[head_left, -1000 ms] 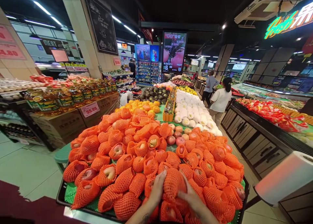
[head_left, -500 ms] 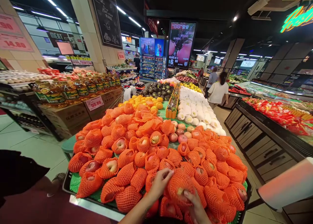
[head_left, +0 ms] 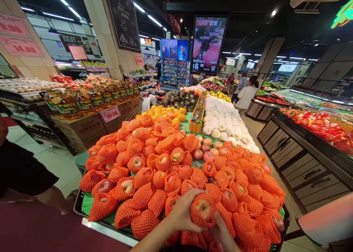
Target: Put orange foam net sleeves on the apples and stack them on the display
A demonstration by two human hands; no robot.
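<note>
Just above the front of the display, both of my hands hold one red apple [head_left: 203, 210] in an orange foam net. The apple's end with the hollow faces up toward me. My left hand [head_left: 180, 212] curls round its left side and underneath. From the lower right, my right hand [head_left: 221, 234] presses against it, its fingers partly hidden behind the fruit. Around and below my hands lies a heap of other apples in orange foam nets [head_left: 145, 222]. A few bare apples [head_left: 208, 156] rest farther back in the heap.
A black tray rim [head_left: 78, 202] edges the display. Behind the apples are orange fruit [head_left: 157, 114], a yellow planter box [head_left: 196, 123] and white-netted fruit [head_left: 220, 114]. Oil bottles [head_left: 89, 99] stand at left. A person's leg [head_left: 52, 198] is close by at left; a pale curved panel [head_left: 328, 220] juts in at right.
My left hand has moved from pinching at the net's edge to wrapping round the apple. The apple has turned so its hollow faces up. The leg at left has come farther into view.
</note>
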